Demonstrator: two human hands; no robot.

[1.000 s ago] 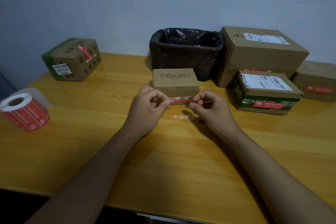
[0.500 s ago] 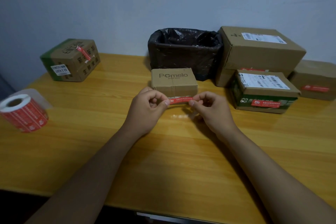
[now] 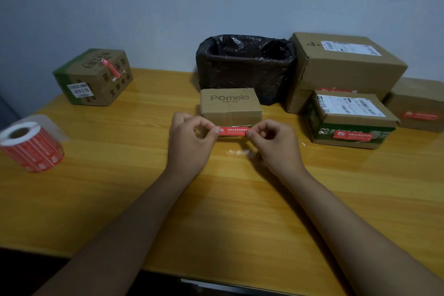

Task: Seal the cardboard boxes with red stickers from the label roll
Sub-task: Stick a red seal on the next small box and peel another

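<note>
At bench (image 3: 125, 190) centre, left hand (image 3: 189, 142) and right hand (image 3: 276, 144) each pinched one end of a red sticker (image 3: 234, 131), stretched flat just in front of the Pomelo box (image 3: 230, 106). Label roll (image 3: 31, 146) sat at 9 o'clock, well apart. Black-lined bin (image 3: 245, 65) at 12, stickered boxes (image 3: 348, 118) at 2.
</note>
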